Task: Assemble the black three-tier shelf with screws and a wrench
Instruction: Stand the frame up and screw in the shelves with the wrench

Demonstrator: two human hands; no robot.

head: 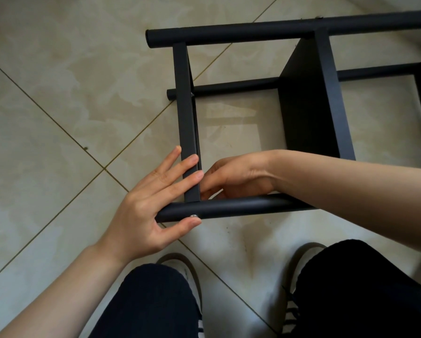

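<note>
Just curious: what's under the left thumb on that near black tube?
A silver screw head in the black round tube, just above the left hand's thumb tip; its shaft is hidden inside.

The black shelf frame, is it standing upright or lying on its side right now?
Lying on its side. The shelf frame has its round legs running level along the tiled floor, and its shelf panels stand on edge.

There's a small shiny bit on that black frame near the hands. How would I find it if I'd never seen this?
Start at the black metal shelf frame lying on its side on the beige tiled floor. Follow its nearest round black tube, the one closest to the person's knees, to its left end. The small silver screw head sits there, just above the left hand's thumb, the only bright spot on that tube.
</note>
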